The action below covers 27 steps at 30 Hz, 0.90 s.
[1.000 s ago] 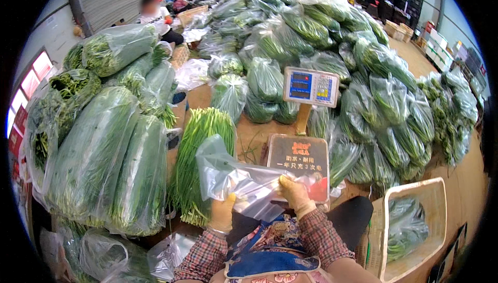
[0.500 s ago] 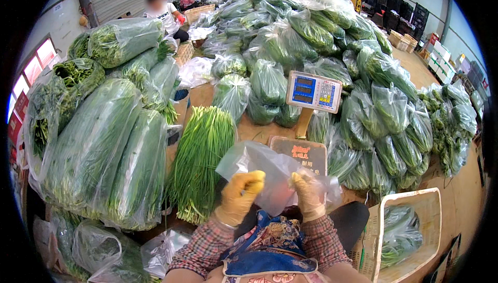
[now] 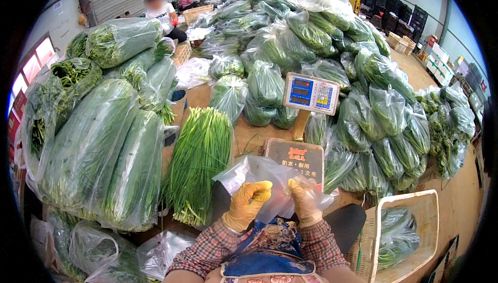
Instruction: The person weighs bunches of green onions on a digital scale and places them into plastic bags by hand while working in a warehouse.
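A clear, thin plastic bag (image 3: 251,171) hangs between my two yellow-gloved hands above my lap. My left hand (image 3: 247,206) is closed on the bag's left part, thumb and fingers curled together. At its other side my right hand (image 3: 305,202) pinches the bag near the edge. The film looks flat, with nothing inside it. Left of my hands stands a large loose bundle of green chives (image 3: 199,161), cut ends toward me. Just beyond the bag lies the scale's platform (image 3: 282,151), partly covered by the film, with its display (image 3: 311,94) on a post behind.
Long bagged greens (image 3: 91,148) are stacked at the left. A high heap of bagged greens (image 3: 290,39) fills the far middle and right. A cream plastic crate (image 3: 436,231) with a bagged bunch sits at lower right. Another person (image 3: 161,16) sits at far left.
The bag and both hands have come slightly lower and nearer to me, so more of the scale's platform shows. My left hand has shifted a little toward the right. Both still grip the bag.
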Motion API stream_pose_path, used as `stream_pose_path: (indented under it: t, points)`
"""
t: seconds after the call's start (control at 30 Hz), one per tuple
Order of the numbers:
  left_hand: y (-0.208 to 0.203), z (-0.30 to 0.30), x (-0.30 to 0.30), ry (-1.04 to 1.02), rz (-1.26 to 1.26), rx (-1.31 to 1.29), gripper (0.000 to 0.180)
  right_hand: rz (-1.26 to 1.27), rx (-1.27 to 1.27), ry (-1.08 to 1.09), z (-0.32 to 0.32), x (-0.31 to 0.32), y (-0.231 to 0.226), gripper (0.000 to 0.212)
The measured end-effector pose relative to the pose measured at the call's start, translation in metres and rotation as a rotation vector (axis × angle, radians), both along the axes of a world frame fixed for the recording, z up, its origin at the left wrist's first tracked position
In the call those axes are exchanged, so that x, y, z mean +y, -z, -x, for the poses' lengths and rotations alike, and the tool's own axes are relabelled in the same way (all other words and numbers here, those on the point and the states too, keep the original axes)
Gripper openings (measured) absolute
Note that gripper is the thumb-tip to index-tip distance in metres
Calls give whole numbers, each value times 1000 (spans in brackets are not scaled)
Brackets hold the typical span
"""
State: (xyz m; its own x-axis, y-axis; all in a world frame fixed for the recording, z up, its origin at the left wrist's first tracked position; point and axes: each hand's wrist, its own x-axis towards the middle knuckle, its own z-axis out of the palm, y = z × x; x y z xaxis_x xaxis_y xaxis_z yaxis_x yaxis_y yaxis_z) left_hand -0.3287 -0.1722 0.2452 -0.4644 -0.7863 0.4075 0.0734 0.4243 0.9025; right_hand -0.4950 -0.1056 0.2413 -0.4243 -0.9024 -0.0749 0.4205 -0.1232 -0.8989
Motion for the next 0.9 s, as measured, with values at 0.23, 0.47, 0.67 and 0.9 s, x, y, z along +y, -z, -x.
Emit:
stream_pose_path:
  t: [0.23,0.47,0.67,0.9]
  points:
    - [-2,0,2,3,-1,-13,24,-4,62,-21,4,2,11,16]
    - [0,1,3,13,-29,11,24,45,7,-7,0,4,6,15]
    - [-4,-1,3,4,-23,-13,24,46,6,-26,-2,6,2,12]
    - [4,-1,0,14,20,-24,37,21,148,-74,-6,7,4,20]
